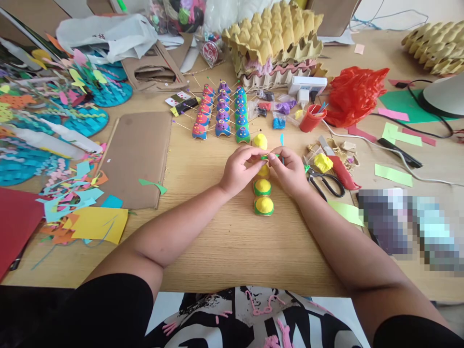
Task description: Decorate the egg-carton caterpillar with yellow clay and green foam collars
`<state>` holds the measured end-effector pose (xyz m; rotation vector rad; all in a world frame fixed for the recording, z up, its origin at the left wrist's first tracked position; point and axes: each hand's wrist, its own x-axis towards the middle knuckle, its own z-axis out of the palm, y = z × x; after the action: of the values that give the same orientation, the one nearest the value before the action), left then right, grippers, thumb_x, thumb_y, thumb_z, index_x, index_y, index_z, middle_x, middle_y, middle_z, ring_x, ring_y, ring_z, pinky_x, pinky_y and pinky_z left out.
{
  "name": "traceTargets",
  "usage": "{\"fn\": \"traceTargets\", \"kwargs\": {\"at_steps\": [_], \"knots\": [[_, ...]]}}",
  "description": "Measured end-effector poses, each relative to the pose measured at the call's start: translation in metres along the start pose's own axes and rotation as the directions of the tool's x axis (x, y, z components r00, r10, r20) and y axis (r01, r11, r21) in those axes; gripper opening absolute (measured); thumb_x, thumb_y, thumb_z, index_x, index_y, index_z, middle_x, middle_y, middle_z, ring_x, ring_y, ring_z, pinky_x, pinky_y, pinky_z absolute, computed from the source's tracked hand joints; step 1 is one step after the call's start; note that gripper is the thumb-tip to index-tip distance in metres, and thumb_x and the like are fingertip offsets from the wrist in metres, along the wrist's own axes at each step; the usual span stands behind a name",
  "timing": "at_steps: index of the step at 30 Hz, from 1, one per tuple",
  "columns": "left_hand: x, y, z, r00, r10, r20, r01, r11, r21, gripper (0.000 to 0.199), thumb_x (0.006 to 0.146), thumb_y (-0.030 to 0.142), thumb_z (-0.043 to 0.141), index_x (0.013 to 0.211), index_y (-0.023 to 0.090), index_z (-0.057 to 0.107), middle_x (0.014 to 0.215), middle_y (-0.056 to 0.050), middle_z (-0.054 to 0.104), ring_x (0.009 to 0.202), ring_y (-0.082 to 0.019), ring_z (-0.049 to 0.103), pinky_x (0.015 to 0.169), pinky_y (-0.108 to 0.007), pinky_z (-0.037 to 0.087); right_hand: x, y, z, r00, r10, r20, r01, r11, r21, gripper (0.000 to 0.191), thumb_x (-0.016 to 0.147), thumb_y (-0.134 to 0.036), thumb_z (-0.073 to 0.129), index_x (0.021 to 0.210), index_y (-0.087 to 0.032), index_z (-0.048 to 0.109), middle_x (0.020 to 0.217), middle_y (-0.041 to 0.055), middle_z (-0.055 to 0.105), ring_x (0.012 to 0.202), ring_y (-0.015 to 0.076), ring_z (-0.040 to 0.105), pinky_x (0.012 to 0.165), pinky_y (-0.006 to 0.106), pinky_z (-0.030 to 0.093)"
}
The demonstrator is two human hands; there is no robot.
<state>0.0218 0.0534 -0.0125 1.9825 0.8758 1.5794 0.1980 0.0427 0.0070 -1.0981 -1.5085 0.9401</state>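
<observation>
My left hand (239, 170) and my right hand (290, 170) meet over a row of egg-carton cups (264, 204) with yellow domes and green lower edges. Between the fingertips of both hands is a small thin green strip (270, 156); whether it is clay or paper I cannot tell. The farthest cup shows a yellow ball (260, 141) just beyond my fingers, while the middle of the row is partly hidden by them. Black-handled scissors (328, 184) lie right of my right hand, near a lump of yellow clay (322, 163).
Three decorated egg-carton caterpillars (222, 108) stand behind the hands. Stacked egg trays (273, 38), a red cup (313, 118) and a red plastic bag (357, 96) are farther back. Cardboard (136, 159) and paper scraps (72, 198) lie left; a red-handled cutter (342, 171) lies right.
</observation>
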Motion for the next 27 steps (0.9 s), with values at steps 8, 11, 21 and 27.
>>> {"fn": "traceTargets", "kwargs": {"at_steps": [8,11,21,27], "knots": [[-0.0003,0.0003,-0.0011,0.995,-0.089,0.033,0.089,0.996,-0.001,0.022,0.096,0.043,0.076,0.102,0.022,0.080,0.098,-0.006,0.080,0.090,-0.016,0.073,0.082,-0.031,0.060,-0.0005,-0.0066,0.0010,0.999,-0.014,-0.030,0.013,0.999,-0.033,0.063,0.085,-0.085,0.064,0.072,-0.023,0.062,0.066,-0.0016,0.055,0.065,0.0140,0.046,0.065,0.032,0.039],[-0.0007,0.0011,-0.0005,0.996,-0.081,0.038,0.081,0.997,-0.009,0.022,0.096,0.044,0.076,0.098,0.022,0.079,0.094,-0.005,0.080,0.088,-0.016,0.072,0.081,-0.030,0.059,-0.0006,-0.0078,0.0013,0.999,-0.024,-0.044,0.023,0.999,-0.023,0.066,0.085,-0.086,0.063,0.066,-0.023,0.059,0.062,-0.0019,0.054,0.062,0.0132,0.045,0.063,0.032,0.039],[0.0002,0.0068,-0.0016,0.988,-0.133,0.074,0.133,0.991,-0.005,0.040,0.104,0.056,0.060,0.086,0.022,0.069,0.081,-0.002,0.071,0.078,-0.016,0.063,0.076,-0.031,0.051,-0.0010,-0.0058,0.0022,0.999,0.029,-0.023,-0.029,0.999,0.018,0.063,0.082,-0.083,0.070,0.065,-0.022,0.064,0.063,-0.0007,0.061,0.062,0.0130,0.051,0.061,0.030,0.042],[0.0013,0.0059,-0.0022,0.988,-0.153,0.032,0.153,0.988,-0.013,0.039,0.106,0.054,0.057,0.087,0.022,0.068,0.083,-0.003,0.072,0.080,-0.016,0.065,0.076,-0.031,0.051,0.0006,-0.0013,0.0033,0.999,0.046,0.005,-0.046,0.992,0.118,0.052,0.078,-0.075,0.081,0.086,-0.024,0.074,0.079,0.0007,0.072,0.073,0.0155,0.061,0.070,0.030,0.051]]}}
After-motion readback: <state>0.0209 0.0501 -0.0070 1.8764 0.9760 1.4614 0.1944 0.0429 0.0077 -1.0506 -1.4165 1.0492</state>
